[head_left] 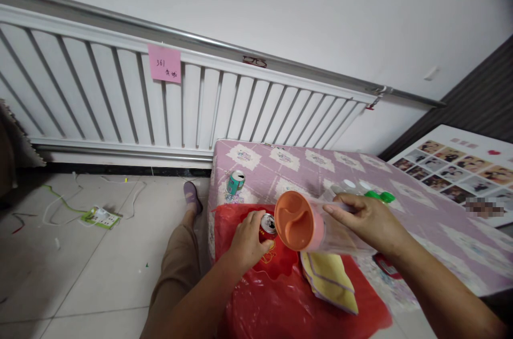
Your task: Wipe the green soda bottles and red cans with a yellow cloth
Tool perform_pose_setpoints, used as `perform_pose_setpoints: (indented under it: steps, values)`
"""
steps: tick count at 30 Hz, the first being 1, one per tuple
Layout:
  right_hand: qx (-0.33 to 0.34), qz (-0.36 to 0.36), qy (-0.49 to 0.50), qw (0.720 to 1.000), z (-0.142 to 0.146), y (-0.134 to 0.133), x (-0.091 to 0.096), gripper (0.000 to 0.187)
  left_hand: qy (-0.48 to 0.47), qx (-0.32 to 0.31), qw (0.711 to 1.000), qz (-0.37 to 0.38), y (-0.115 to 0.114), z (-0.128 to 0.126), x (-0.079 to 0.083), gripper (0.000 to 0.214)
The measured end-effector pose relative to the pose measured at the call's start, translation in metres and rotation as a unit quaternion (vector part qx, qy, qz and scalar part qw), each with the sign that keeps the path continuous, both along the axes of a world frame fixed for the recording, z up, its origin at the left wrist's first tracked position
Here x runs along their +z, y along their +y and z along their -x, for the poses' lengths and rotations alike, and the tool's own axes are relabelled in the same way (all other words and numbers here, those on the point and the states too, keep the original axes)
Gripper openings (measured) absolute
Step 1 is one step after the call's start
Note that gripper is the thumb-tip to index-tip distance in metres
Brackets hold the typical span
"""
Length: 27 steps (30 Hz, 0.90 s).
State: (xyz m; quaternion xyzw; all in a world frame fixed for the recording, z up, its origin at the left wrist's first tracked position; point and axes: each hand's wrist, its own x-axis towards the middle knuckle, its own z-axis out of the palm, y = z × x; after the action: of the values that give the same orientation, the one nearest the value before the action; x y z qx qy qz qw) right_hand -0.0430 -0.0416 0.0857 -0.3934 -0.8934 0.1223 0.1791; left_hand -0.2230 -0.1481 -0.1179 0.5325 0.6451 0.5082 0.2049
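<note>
My left hand is wrapped round a red soda can, whose opened top faces up. In my right hand is a clear plastic pitcher with an orange, divided lid, held by its handle. The pitcher is tipped on its side, its lid end close to the can; I cannot tell whether liquid is in it. Beneath the can lies a red tray with a scalloped edge, on a red plastic sheet. A folded yellow cloth rests on the sheet below the pitcher.
A green soda can stands behind the sheet on the purple patterned tablecloth. Containers with green lids are behind my right hand. A white radiator runs along the wall. Strings and a green packet lie on the floor.
</note>
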Motion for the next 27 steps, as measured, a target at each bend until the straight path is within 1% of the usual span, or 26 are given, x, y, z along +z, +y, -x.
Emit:
perform_pose_setpoints:
  steps: [5, 9, 27]
  values:
    - [-0.003, 0.001, -0.011, 1.000, -0.0006, 0.0011, -0.0002, 0.047, 0.003, 0.000, 1.000, -0.003, 0.0001, -0.0002, 0.0000, 0.071]
    - [-0.001, 0.004, -0.020, 1.000, -0.0008, 0.0015, -0.0002, 0.046, 0.007, -0.001, 1.000, 0.005, 0.0001, -0.0004, 0.0003, 0.072]
    - [0.002, -0.006, -0.016, 1.000, -0.0003, 0.0008, 0.0001, 0.046, -0.002, 0.000, 1.000, -0.001, 0.0004, -0.0005, -0.0009, 0.073]
